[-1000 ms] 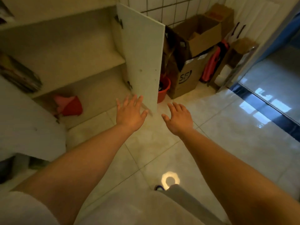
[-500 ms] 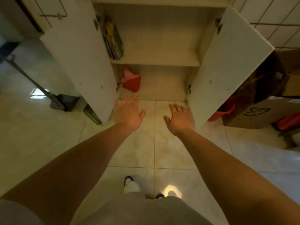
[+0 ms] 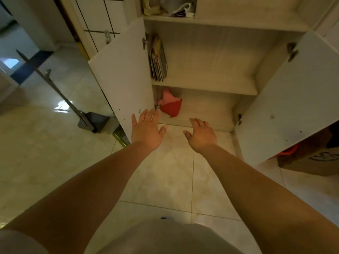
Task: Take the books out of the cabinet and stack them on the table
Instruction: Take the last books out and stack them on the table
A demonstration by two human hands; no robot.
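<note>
Here, from the head view, the cabinet (image 3: 211, 57) stands with both doors swung wide, the left door (image 3: 126, 74) and the right door (image 3: 289, 99) flaring out toward the floor; the books (image 3: 158, 59) stand upright in a thin row on the middle shelf, pressed against the cabinet's left wall just behind the hinge; below them, on the bottom shelf, a red and pink bag (image 3: 171, 105) lies in the left corner. The left hand (image 3: 146, 131) reaches out with fingers spread and straight, holding nothing, its fingertips just at the lower edge of the left door; the right hand (image 3: 200, 134) hovers beside it, fingers relaxed and empty, near the cabinet's bottom lip; both are well below the books. A dustpan (image 3: 95, 121) with its long handle leans on the tiled floor (image 3: 170, 171) to the left; a cardboard box (image 3: 311, 160) sits behind the right door.
</note>
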